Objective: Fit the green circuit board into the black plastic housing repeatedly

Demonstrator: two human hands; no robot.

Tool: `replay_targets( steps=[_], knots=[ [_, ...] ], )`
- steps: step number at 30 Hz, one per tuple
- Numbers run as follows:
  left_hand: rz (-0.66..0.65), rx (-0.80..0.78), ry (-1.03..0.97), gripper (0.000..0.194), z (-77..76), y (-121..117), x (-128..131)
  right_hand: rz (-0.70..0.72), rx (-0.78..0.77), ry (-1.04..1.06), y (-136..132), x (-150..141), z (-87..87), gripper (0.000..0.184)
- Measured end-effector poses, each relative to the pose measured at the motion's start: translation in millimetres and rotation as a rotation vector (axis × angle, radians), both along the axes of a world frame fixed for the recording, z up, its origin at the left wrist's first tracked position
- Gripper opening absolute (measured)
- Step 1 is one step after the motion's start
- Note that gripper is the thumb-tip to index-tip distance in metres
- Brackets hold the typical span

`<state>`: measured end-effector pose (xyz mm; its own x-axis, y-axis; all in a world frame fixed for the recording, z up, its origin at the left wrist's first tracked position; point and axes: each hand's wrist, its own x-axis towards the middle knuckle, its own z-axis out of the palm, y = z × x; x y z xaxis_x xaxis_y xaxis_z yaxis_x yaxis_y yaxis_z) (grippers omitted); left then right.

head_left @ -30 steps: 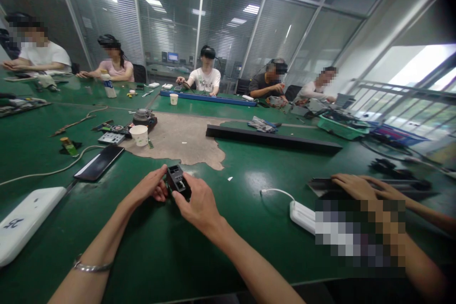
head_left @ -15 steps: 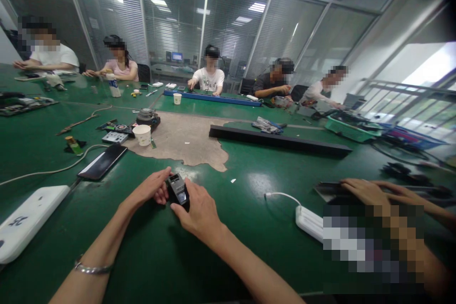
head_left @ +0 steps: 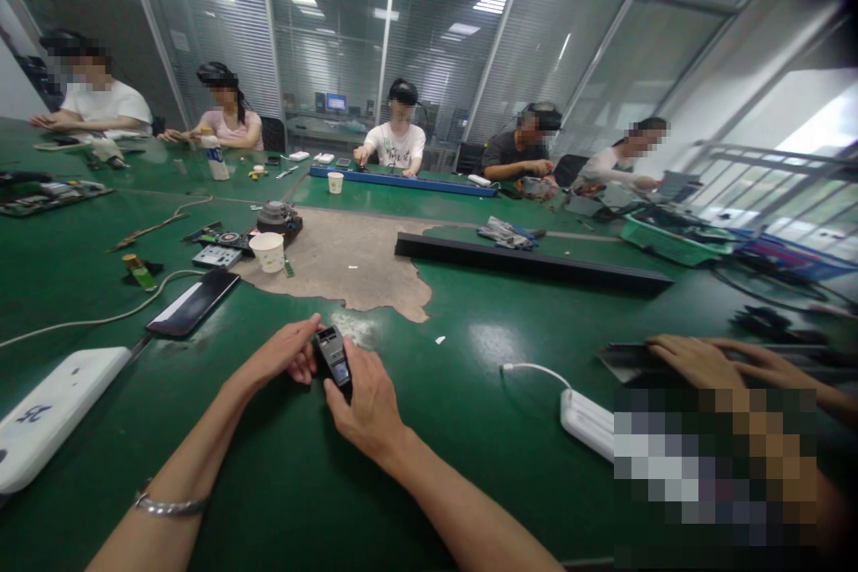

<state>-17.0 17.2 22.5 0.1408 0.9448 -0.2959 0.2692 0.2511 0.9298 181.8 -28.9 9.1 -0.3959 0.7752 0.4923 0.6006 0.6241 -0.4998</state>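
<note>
In the head view, holding a small black device (head_left: 333,357) between both hands, over the green table (head_left: 301,492), nearer than the paper cup (head_left: 268,253) and the phone (head_left: 194,304). Best to brace the casing evenly, pressing only on its sides, leaving the open face with its slots uncovered, and to turn it gently rather than squeeze.

Clamping the device's right side with the right hand (head_left: 371,389), thumb toward the near end. Touching its upper left edge with the left hand (head_left: 295,356), lower fingers curled; cannot tell how firmly. Reaching forward with both forearms, angled inward to meet at the device.
</note>
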Motion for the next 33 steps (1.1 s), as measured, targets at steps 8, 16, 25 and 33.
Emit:
replay_targets(
  steps=[8, 16, 25, 33],
  knots=[
    [0.018, -0.022, -0.069, 0.088, 0.6, -0.1, 0.2, 0.023, 0.038, 0.135, 1.8, 0.9, 5.3, 0.063],
    [-0.007, 0.004, -0.067, 0.082, -1.8, -0.3, -2.2, -0.117, 0.061, 0.200, 15.3, 25.6, 42.7, 0.059],
    [-0.026, 0.003, -0.031, 0.072, -9.5, 5.1, -5.3, -0.233, -0.017, 0.045, 9.8, 68.2, 16.5, 0.061],
    [-0.041, 0.035, -0.023, 0.066, -7.7, -0.3, -2.3, -0.214, 0.001, -0.070, 4.5, 70.4, -4.6, 0.069]
  ],
)
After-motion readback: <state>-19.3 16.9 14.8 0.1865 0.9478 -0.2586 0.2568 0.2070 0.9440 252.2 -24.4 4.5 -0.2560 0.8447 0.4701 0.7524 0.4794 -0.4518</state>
